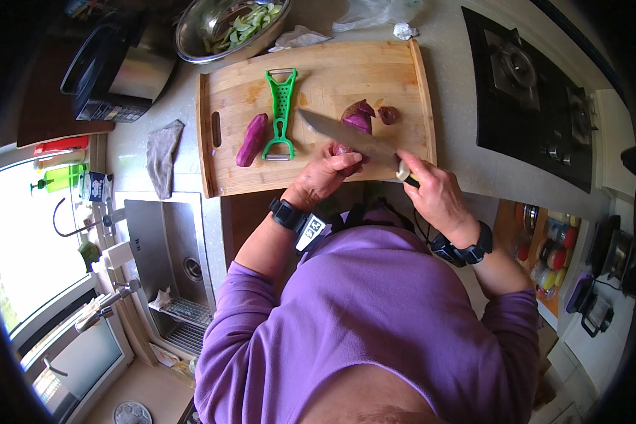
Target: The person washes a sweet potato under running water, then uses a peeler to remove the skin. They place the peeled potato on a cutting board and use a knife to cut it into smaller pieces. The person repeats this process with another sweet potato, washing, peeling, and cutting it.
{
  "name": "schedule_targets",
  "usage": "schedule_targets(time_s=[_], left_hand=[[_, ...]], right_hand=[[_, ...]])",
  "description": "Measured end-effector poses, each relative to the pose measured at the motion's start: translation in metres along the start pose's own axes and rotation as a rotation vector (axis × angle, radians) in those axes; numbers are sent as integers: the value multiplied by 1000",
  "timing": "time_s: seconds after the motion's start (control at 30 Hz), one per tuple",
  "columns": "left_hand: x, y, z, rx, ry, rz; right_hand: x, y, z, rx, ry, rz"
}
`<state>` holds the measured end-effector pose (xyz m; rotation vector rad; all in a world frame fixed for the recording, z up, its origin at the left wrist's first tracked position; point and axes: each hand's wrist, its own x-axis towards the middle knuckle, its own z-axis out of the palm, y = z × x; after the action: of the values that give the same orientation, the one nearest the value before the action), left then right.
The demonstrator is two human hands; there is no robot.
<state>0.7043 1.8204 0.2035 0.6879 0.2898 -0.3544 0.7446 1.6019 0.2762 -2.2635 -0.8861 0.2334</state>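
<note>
My right hand (434, 192) is closed round the handle of a kitchen knife (353, 138), whose blade points left across the near part of the wooden cutting board (226, 78). Just under the blade, my left hand (326, 173) is closed on a small purple sweet potato piece (341, 150), mostly covered by the fingers. Beyond the blade lies a purple sweet potato chunk with brown skin (360, 120), partly hidden by the knife. A small skin-edged end piece (387, 115) is right of it. A peeled purple sweet potato (252, 140) and a green peeler (281, 106) lie at the left.
A metal bowl (184, 39) of pale green slices stands behind the board. A grey cloth (164, 157) lies left of it, near the sink (145, 233). A black gas stove (491, 120) is at the right, a dark cooker (131, 71) at the far left.
</note>
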Motion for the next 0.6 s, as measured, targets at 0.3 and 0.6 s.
schedule_targets(time_s=[0.3,0.6], left_hand=[[1,-14,-9,99,44,-73],[2,-1,-12,165,33,-193]], right_hand=[[-1,14,11,-31,-148,32],[14,19,-8,47,-248,55]])
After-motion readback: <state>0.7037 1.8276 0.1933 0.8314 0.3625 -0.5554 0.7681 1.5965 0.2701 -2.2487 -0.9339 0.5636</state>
